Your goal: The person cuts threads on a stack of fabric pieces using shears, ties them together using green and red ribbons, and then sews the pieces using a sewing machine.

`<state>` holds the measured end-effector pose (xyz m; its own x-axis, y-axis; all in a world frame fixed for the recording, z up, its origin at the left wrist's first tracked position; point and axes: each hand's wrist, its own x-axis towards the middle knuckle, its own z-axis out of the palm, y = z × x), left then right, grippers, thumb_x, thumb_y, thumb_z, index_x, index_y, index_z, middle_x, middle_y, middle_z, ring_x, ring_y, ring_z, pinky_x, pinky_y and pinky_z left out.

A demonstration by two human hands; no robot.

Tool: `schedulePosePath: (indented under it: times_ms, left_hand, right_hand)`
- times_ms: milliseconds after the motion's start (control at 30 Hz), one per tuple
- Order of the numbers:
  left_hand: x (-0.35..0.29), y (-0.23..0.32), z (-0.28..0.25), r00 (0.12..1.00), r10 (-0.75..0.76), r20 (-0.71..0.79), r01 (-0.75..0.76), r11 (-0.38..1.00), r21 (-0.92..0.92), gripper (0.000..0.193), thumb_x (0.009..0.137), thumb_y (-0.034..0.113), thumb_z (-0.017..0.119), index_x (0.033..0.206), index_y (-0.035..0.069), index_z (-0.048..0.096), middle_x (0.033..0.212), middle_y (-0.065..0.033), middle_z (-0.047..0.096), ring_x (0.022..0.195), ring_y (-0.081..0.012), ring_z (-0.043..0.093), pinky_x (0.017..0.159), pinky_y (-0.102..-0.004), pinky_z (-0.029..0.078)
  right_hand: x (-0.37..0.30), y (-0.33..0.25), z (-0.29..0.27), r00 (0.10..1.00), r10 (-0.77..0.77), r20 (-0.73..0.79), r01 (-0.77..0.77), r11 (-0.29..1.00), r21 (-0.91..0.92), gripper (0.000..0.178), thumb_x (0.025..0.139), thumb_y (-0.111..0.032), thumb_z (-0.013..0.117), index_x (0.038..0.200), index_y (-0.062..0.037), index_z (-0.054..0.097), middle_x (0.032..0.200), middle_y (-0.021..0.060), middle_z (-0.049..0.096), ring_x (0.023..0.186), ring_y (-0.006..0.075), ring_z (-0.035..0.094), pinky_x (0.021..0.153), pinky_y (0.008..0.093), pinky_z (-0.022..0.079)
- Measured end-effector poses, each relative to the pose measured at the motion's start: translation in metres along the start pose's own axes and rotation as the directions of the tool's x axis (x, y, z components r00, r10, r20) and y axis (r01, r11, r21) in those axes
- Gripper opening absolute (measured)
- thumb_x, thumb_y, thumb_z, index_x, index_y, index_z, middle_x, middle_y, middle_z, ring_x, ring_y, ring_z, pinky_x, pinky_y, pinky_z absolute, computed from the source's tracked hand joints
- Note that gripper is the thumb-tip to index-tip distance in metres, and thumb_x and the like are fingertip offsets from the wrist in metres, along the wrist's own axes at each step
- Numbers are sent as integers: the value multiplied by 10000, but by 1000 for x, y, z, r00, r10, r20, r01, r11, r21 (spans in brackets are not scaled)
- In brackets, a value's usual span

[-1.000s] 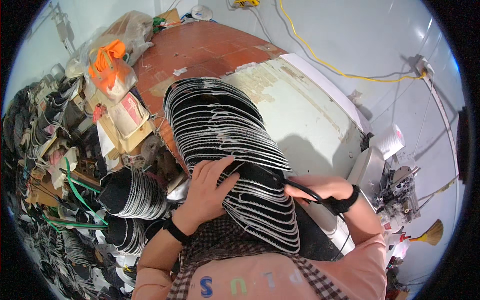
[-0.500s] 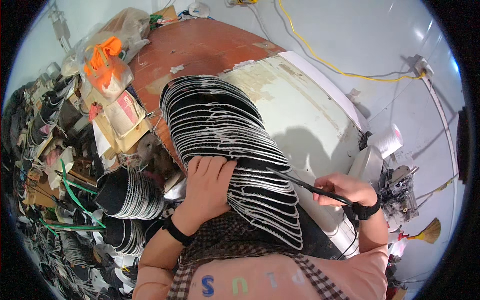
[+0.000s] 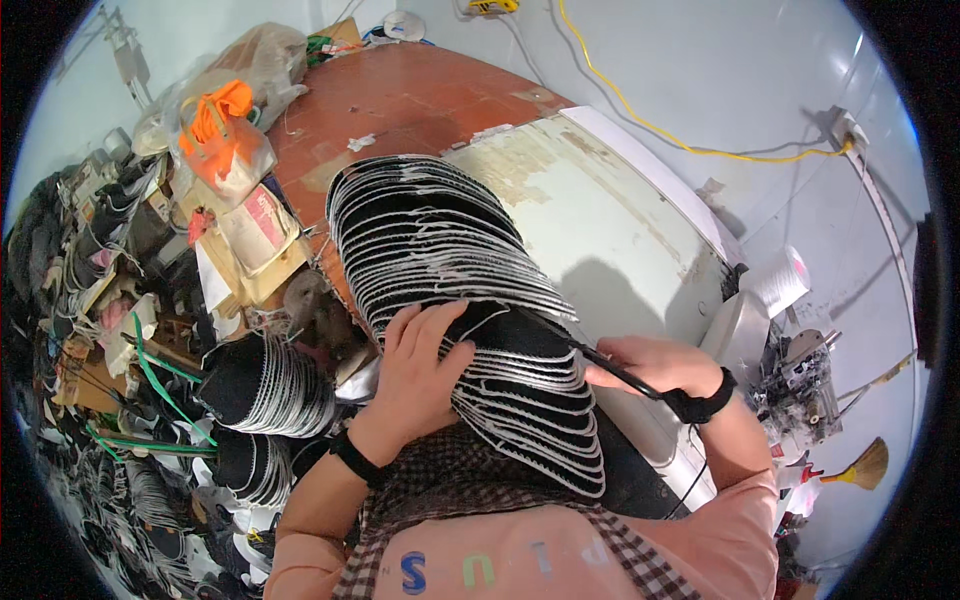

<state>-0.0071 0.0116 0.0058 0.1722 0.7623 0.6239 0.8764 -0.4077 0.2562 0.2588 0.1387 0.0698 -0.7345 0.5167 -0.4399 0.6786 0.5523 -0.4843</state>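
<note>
A long stack of overlapping black fabric pieces (image 3: 440, 240) with white stitched edges slopes from the table toward my lap. Across its left side rests my left hand (image 3: 418, 365), fingers spread and lying on the pieces, thumb apart. My right hand (image 3: 655, 368) is closed around a slim dark rod-like tool (image 3: 622, 374), whose exact kind I cannot make out. The tool's thin end reaches the right edge of the stack, at a gap between pieces. A thin white thread shows on the black face beside my left fingertips.
The table has a red-brown part (image 3: 430, 85) and a worn white part (image 3: 610, 200). More stacked black pieces (image 3: 270, 390) stand at the left, near green straps (image 3: 160, 385) and an orange bag (image 3: 215, 140). At the right are a white thread cone (image 3: 775, 283) and a machine (image 3: 805, 375).
My right hand and the tool have moved left and slightly up, toward the stack. The left hand's fingers have spread and shifted up a little, and the gap between pieces has widened.
</note>
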Motion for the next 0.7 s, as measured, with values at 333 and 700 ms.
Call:
schedulePosePath:
  times_ms: [333, 700]
  left_hand:
    - [-3, 0, -3, 999, -29, 32, 29, 999, -13, 438, 579, 271, 727, 925, 61, 559, 1275, -196, 445, 1103, -336, 468, 977, -487, 306]
    - [1, -3, 3, 996, -82, -37, 82, 997, 3, 524, 532, 256, 732, 989, 65, 561, 1001, -102, 528, 917, -289, 493, 868, -422, 322]
  right_hand:
    - [60, -21, -1, 993, 21, 117, -17, 999, -31, 769, 883, -657, 382, 761, 72, 593, 673, 216, 583, 622, 222, 514, 617, 409, 426]
    - [-34, 2, -27, 994, -100, 42, 95, 991, 95, 584, 880, -570, 506, 791, 5, 558, 622, 132, 448, 559, 224, 434, 554, 369, 386]
